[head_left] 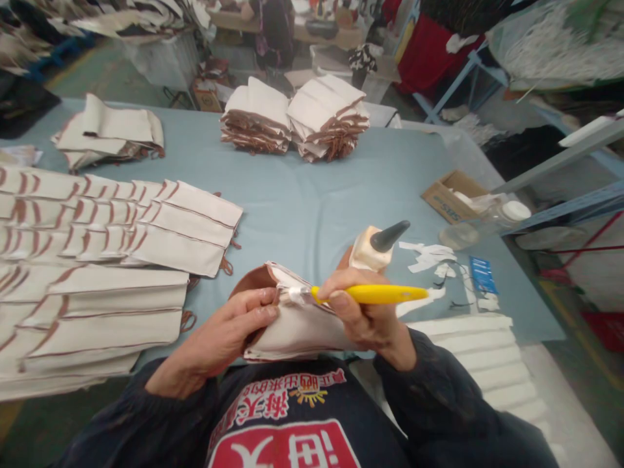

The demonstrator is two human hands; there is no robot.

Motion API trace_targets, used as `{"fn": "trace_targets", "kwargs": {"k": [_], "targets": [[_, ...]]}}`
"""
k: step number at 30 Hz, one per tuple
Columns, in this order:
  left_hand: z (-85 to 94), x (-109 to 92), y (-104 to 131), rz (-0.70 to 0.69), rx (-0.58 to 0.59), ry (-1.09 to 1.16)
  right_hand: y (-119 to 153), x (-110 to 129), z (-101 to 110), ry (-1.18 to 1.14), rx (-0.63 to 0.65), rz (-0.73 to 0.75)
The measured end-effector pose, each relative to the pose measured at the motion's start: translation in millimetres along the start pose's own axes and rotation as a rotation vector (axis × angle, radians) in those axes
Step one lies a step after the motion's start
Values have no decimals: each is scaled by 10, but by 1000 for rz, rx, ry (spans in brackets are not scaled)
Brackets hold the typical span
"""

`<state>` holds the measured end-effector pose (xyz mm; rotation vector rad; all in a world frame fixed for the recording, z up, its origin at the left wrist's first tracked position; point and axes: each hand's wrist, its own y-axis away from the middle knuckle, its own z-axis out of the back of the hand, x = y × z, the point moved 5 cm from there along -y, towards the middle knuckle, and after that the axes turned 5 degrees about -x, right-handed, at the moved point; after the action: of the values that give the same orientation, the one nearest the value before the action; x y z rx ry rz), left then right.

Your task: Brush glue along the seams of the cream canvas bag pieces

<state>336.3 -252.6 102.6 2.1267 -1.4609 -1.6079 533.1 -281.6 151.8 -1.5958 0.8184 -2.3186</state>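
One cream fabric piece (302, 331) at the near edge of the tabletop (273, 195) looks light, soft and easily creased, probably best held by its rim, where left fingers (256, 313), nearly closed, pinch its left end while right fingers (343, 279) close round a yellow-handled tool (385, 294).

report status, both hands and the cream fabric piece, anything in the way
Left hand holding cream fabric piece; right hand gripping yellow-handled tool. Tool's tip at the piece's upper edge. Dark-nozzled bottle at right hand, nothing visibly blocking the tip.
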Motion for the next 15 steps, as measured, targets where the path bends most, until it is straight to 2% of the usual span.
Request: {"fn": "trace_targets", "kwargs": {"k": [5,10,15], "targets": [[-10,-46,-12,-20,-35,58,-10,-115,-114,51,-197,11],[-51,-129,-11,-33,-67,124,158,-49,-239,344,-147,16],[25,-217,-26,-97,-40,55,183,-174,-300,377,-272,-50]]}}
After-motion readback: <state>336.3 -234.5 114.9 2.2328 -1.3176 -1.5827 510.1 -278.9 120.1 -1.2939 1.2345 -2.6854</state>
